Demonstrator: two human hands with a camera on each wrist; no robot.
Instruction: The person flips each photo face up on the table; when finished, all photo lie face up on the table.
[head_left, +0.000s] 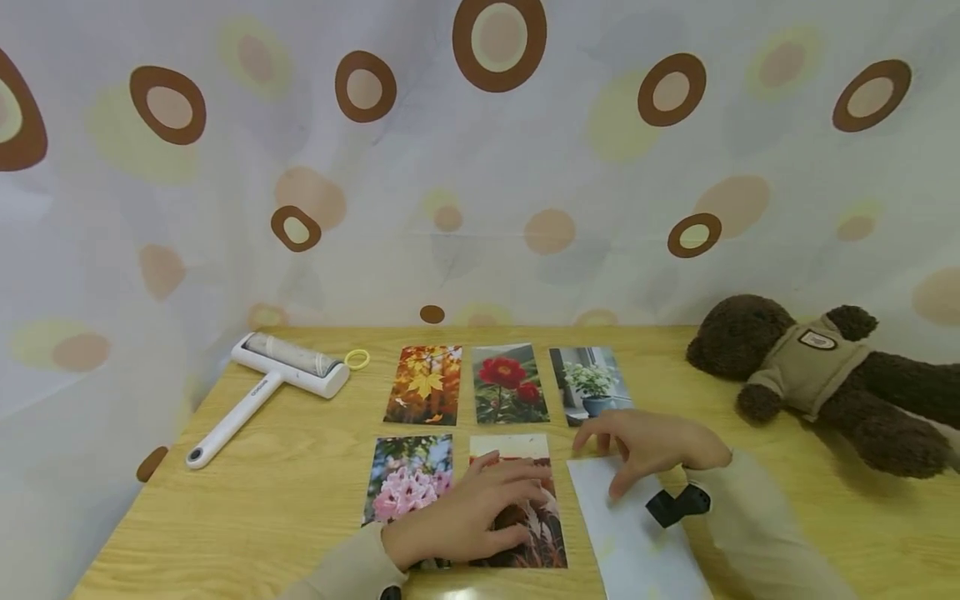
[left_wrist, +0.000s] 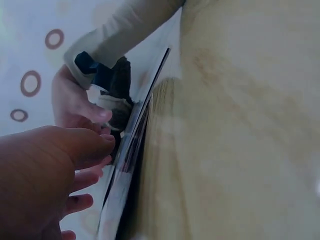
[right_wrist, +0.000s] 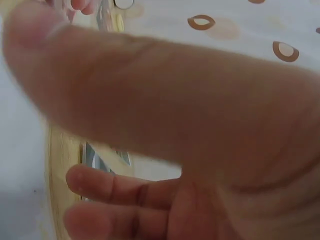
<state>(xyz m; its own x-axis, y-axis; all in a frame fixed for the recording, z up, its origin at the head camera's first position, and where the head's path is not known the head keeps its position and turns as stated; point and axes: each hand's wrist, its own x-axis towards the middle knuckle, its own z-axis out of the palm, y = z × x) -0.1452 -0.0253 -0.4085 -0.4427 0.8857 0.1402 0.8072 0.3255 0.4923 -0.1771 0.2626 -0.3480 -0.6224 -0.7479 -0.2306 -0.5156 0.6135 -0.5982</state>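
My left hand [head_left: 480, 508] lies with fingers spread over a photo card [head_left: 536, 546] of reddish grass, its forearm crossing the pink blossom photo [head_left: 408, 487]. To the right, my right hand [head_left: 652, 446] is bent above the far end of a blank white sheet [head_left: 637, 533], thumb over its surface and fingers beyond its far edge. In the right wrist view the thumb [right_wrist: 125, 90] hides much, and the fingers [right_wrist: 120, 190] look loosely extended. Whether the thumb touches the sheet is unclear. Behind lie photos of a maple leaf [head_left: 423, 383], red flowers [head_left: 510, 383] and a potted plant [head_left: 588, 379].
A white roller tool [head_left: 288, 367] with a long handle lies at the left, beside a yellow ring [head_left: 357, 359]. A brown teddy bear [head_left: 817, 367] lies at the right. The wooden table [head_left: 247, 508] backs onto a patterned curtain [head_left: 450, 167].
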